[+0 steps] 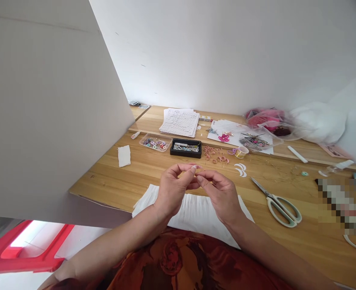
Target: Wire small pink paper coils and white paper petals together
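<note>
Wooden desk (105, 181) in a white-walled corner, tall white partition board (44, 112) blocking the left side, orange patterned garment (178, 262) on the person at the near edge. Both forearms come in from the bottom and the hands are raised together just above a folded white sheet (196, 213). Left hand (173, 189) has thumb and forefinger pinched on a small pale pink piece (196, 166), held in the air at the top of the hands, too small to see detail. Right hand (218, 193) is curled in close, its fingertips (199, 177) right by the same piece, can't tell if they grip it or only touch it. Nearest loose items are a scatter of pink curved pieces (215, 155) and white crescent cutouts (240, 169), just past the hands. Also a gold wire spool (241, 152), black tray of silver beads (185, 148), clear box of coloured rings (155, 142), white pad (124, 156), green-handled scissors (279, 204). Further back, paper stack (180, 122) and a clear plastic bag (256, 141). As for progress, one pink flower shape (223, 137) sits made up on paper at the back, while many pink pieces remain loose on the desk
</note>
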A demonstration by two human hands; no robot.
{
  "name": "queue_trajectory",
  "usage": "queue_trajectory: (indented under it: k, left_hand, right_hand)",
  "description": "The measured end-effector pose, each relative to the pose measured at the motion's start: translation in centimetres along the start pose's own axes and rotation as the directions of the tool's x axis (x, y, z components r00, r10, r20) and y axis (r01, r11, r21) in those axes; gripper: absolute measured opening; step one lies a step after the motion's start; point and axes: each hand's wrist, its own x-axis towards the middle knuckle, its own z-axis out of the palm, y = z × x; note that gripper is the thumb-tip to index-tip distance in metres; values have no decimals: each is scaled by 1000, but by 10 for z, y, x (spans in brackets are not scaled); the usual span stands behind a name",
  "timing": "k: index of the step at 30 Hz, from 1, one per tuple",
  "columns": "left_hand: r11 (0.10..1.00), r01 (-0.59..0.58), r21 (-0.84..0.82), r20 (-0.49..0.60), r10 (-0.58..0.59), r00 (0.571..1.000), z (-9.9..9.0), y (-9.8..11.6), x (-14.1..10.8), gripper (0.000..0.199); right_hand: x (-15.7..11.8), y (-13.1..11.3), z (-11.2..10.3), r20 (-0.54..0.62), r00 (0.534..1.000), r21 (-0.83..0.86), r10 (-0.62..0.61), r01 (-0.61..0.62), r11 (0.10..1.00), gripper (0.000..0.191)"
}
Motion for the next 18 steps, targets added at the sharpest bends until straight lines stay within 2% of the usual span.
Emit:
queue_trajectory:
  k: [4, 7, 10, 12, 18]
  left_hand:
    - [997, 4, 74, 6, -4, 1000, -2, 0, -4, 32]
    - [986, -79, 147, 1, 80, 997, -3, 1, -3, 28]
    - [973, -161, 162, 48, 156, 987, -7, -1, -2, 22]
    - [967, -171, 188, 76, 160, 984, -10, -2, -2, 20]
    - [917, -218, 334, 68, 208, 976, -16, 0, -8, 16]
  right_hand:
    - [-7, 0, -1, -30, 997, -101, -68, 65, 993, 10]
    - [-12, -7, -3, -14, 995, -172, -100, 96, 980, 12]
    - [-17, -14, -5, 48, 997, -166, -58, 65, 984, 14]
    - [-19, -19, -7, 93, 996, -162, -6, 21, 987, 15]
    - [-21, -37, -13, 151, 986, -76, 70, -59, 995, 19]
